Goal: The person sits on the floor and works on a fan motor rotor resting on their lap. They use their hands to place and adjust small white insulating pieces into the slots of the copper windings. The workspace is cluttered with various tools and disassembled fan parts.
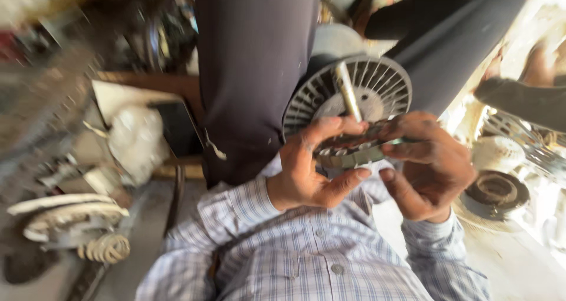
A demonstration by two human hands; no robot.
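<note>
At centre frame a ring-shaped metal part (352, 150) is gripped between both hands: the left hand (306, 168) pinches its near edge, the right hand (433, 165) clasps its far side. Just behind it stands a finned fan motor housing (377, 89) with its steel shaft (348, 91) upright. The ring appears held just off the housing; seating or freeing it would call for keeping it level with the shaft.

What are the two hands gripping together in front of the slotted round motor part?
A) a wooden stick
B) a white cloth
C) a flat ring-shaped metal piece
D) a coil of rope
C: the left hand and the right hand both clasp a flat ring-shaped metal piece, held edge-on just below the slotted round housing with its metal shaft.
</note>
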